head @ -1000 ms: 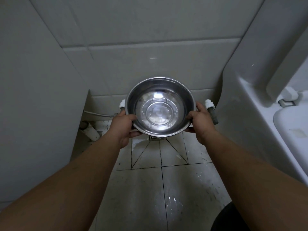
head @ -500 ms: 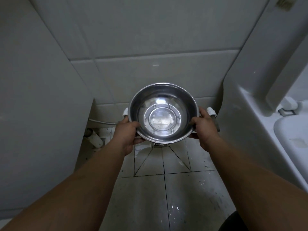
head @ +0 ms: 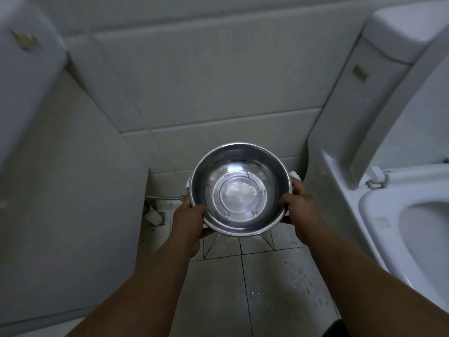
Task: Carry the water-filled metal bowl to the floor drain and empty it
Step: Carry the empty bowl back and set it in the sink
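A round metal bowl (head: pixel 240 188) is held level in front of me, above the tiled floor near the back wall. Its shiny inside shows a bright reflection at the bottom; I cannot tell how much water is in it. My left hand (head: pixel 188 221) grips the bowl's left rim with the thumb over the edge. My right hand (head: pixel 300 207) grips the right rim the same way. The floor drain is hidden beneath the bowl; diagonal tile cuts (head: pixel 218 246) converge under it.
A white toilet (head: pixel 398 190) with its cistern stands close on the right. A grey tiled wall (head: pixel 60 190) closes the left side, with a white pipe fitting (head: pixel 154 215) and hose at its foot. Wet splashes mark the floor tiles (head: pixel 279 288).
The view has tilted up and pulled back, showing more wall and the toilet bowl. The bowl has stayed between both hands, dropping lower in the frame, still level.
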`<state>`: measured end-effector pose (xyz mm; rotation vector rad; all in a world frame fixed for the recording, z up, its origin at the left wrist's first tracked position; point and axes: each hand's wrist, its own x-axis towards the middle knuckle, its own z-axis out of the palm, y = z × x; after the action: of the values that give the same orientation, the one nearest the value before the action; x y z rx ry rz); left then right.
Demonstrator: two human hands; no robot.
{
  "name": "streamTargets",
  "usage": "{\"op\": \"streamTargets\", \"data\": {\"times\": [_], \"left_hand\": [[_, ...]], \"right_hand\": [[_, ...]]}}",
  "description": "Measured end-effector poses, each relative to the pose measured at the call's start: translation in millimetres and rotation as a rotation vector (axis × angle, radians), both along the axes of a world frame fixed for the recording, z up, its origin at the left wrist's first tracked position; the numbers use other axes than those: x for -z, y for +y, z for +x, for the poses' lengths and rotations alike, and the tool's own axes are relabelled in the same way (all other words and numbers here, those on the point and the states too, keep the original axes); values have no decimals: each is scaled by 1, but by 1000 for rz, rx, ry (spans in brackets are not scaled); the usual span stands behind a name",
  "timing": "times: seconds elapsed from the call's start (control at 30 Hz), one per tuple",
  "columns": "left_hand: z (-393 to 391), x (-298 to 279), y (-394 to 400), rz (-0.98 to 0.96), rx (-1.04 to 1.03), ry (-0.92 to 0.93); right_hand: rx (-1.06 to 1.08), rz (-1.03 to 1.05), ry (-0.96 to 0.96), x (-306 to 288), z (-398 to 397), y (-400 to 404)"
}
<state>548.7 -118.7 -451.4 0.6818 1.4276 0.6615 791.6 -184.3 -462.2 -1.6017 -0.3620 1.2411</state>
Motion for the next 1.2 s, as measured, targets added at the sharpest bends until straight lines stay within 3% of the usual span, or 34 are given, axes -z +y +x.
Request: {"op": "streamTargets", "data": {"times": [0.87,1.2], "left_hand": [[-29,-369,-74,-18,-18,14],[-51,-456,-91,18,-60,-2]], "right_hand": [[-16,-26,-33,-373,-23,-75],[-110,-2,-37,-458,-39,-74]]}}
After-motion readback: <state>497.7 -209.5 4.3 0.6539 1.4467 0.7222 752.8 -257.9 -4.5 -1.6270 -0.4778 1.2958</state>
